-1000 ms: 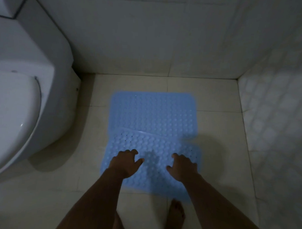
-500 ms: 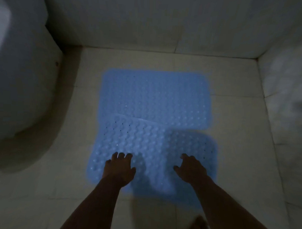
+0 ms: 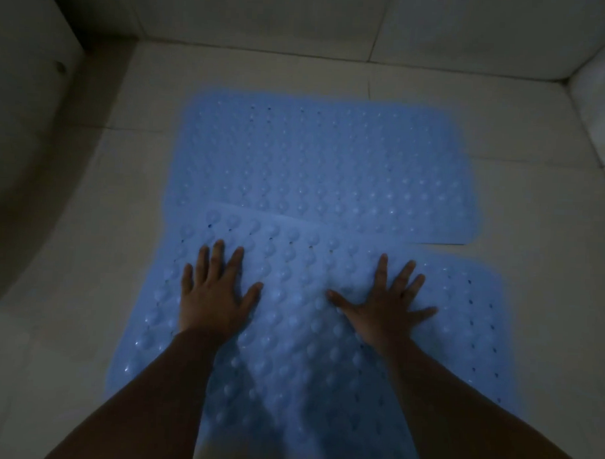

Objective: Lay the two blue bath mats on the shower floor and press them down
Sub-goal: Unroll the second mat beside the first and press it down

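Observation:
Two blue bubble-textured bath mats lie on the pale tiled shower floor (image 3: pixel 522 189). The far mat (image 3: pixel 324 161) lies flat near the back wall. The near mat (image 3: pixel 307 349) lies in front of it, and its far left edge overlaps the far mat. My left hand (image 3: pixel 214 295) lies flat on the near mat's left part with its fingers straight. My right hand (image 3: pixel 384 304) lies flat on the mat's middle with its fingers spread wide. Both forearms reach in from the bottom of the view.
A white toilet base (image 3: pixel 34 123) curves along the left side. Tiled walls close the back (image 3: pixel 301 16) and the right (image 3: pixel 600 102). Bare floor tiles (image 3: pixel 87 256) surround the mats. The light is dim.
The view has dropped much closer to the mats. Both hands have moved forward on the near mat, and their fingers have gone from curled to flat and spread.

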